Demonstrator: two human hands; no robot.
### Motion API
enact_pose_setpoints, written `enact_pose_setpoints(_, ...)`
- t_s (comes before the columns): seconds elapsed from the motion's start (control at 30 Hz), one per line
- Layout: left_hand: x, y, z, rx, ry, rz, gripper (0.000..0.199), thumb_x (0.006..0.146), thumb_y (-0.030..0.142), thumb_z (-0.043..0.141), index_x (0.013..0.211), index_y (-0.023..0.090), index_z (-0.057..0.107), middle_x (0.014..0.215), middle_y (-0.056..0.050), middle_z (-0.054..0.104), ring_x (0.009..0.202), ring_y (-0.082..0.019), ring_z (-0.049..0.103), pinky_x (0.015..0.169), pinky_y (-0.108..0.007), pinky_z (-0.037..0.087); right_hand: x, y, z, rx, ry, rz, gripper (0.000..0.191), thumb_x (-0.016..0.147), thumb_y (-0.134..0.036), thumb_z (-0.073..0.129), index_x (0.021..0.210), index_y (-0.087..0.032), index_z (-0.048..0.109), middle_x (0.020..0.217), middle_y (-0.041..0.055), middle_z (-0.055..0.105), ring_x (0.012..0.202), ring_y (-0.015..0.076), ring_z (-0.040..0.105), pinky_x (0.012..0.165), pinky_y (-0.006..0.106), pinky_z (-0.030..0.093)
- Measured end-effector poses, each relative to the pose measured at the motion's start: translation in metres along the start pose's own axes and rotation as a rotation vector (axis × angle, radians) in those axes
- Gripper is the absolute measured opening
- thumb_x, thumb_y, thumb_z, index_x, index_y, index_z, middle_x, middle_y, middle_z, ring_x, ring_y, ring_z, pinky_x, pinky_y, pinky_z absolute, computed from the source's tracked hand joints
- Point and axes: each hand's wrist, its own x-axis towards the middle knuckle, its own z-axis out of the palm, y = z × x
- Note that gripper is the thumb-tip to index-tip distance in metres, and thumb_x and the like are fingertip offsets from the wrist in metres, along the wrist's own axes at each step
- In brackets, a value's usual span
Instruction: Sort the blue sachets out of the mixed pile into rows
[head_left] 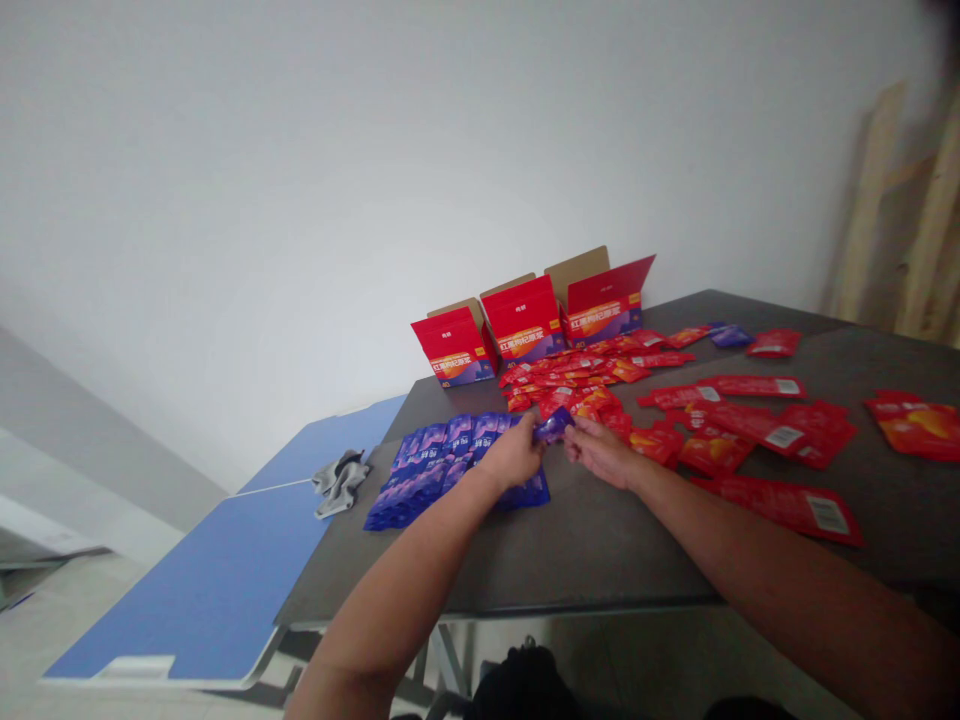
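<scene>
My left hand [516, 452] is closed on the left end of a purple sachet [553, 426], just right of the laid-out purple sachets [442, 462]. Closed at the sachet's other end is my right hand [600, 450], its fingertips on the edge. The sachet hangs between both hands above the dark table [517, 570]. Behind and right of my hands lies a spread of red sachets [581, 375]. Three open red boxes [525, 330] stand at the back against the wall.
A grey cloth [342, 482] lies on the blue table [217, 565] at the left. More red sachets [780, 505] cover the table's right side, with a few purple ones [730, 335] at the back. Wooden slats [870, 200] stand far right.
</scene>
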Motion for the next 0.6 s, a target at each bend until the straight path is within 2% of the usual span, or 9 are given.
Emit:
enact_pose_setpoints(0.1, 0.001, 0.001, 0.002, -0.057, 0.035, 0.010, 0.044, 0.080, 0.031, 0.056, 0.121, 0.018, 0.044, 0.096, -0.009, 0.063, 0.083, -0.021, 0.062, 0.076, -0.031, 0.047, 0.002, 0.000, 0.000, -0.062, 0.048, -0.028, 0.022, 0.069, -0.033, 0.075, 0.077, -0.017, 0.063, 0.064, -0.0022, 0.060, 0.056, 0.0080, 0.053, 0.051, 0.019, 0.041)
enact_pose_setpoints(0.23, -0.005, 0.010, 0.010, 0.147, 0.167, 0.118, 0.071, 0.074, 0.034, 0.064, 0.135, 0.023, 0.031, 0.126, -0.013, 0.046, 0.110, -0.025, 0.052, 0.091, -0.036, 0.042, 0.002, -0.002, 0.002, 0.040, 0.089, -0.033, 0.023, 0.071, -0.032, 0.073, 0.089, -0.020, 0.065, 0.082, 0.0016, 0.067, 0.073, 0.0130, 0.061, 0.060, 0.023, 0.050)
enact_pose_setpoints(0.3, -0.009, 0.015, 0.014, 0.283, 0.171, 0.153, 0.068, 0.075, 0.034, 0.063, 0.136, 0.025, 0.033, 0.128, -0.012, 0.043, 0.115, -0.027, 0.047, 0.096, -0.039, 0.038, 0.002, -0.002, 0.003, 0.067, 0.095, -0.030, 0.023, 0.071, -0.030, 0.073, 0.090, -0.021, 0.065, 0.083, 0.0015, 0.068, 0.074, 0.0132, 0.062, 0.061, 0.023, 0.051)
enact_pose_setpoints(0.4, -0.010, 0.016, 0.015, 0.357, 0.131, 0.141, 0.059, 0.080, 0.035, 0.057, 0.134, 0.024, 0.036, 0.123, -0.012, 0.046, 0.112, -0.026, 0.049, 0.096, -0.037, 0.039, 0.001, -0.001, 0.003, 0.077, 0.082, -0.005, 0.020, 0.072, -0.028, 0.072, 0.089, -0.020, 0.066, 0.082, 0.0021, 0.068, 0.074, 0.0134, 0.063, 0.064, 0.024, 0.053)
enact_pose_setpoints(0.5, -0.001, -0.002, 0.002, 0.346, 0.137, 0.047, 0.059, 0.082, 0.042, 0.052, 0.135, 0.021, 0.035, 0.123, -0.012, 0.048, 0.109, -0.024, 0.053, 0.093, -0.033, 0.040, 0.001, -0.002, 0.003, 0.066, 0.075, 0.017, 0.016, 0.075, -0.032, 0.069, 0.082, -0.018, 0.065, 0.080, 0.0044, 0.068, 0.071, 0.0144, 0.064, 0.064, 0.026, 0.053)
enact_pose_setpoints(0.53, 0.005, -0.012, -0.005, 0.351, 0.161, -0.020, 0.059, 0.083, 0.044, 0.050, 0.135, 0.020, 0.035, 0.123, -0.013, 0.049, 0.109, -0.024, 0.052, 0.094, -0.032, 0.039, 0.001, -0.002, 0.002, 0.062, 0.080, 0.021, 0.016, 0.076, -0.033, 0.068, 0.080, -0.018, 0.064, 0.080, 0.0051, 0.068, 0.070, 0.0147, 0.064, 0.062, 0.026, 0.052)
enact_pose_setpoints(0.6, 0.016, -0.037, -0.022, 0.404, 0.234, -0.235, 0.056, 0.085, 0.047, 0.044, 0.130, 0.015, 0.038, 0.120, -0.017, 0.052, 0.113, -0.027, 0.050, 0.098, -0.035, 0.035, 0.001, -0.004, 0.003, 0.053, 0.089, 0.027, 0.019, 0.077, -0.036, 0.066, 0.077, -0.017, 0.064, 0.079, 0.0057, 0.067, 0.068, 0.0149, 0.063, 0.059, 0.026, 0.050)
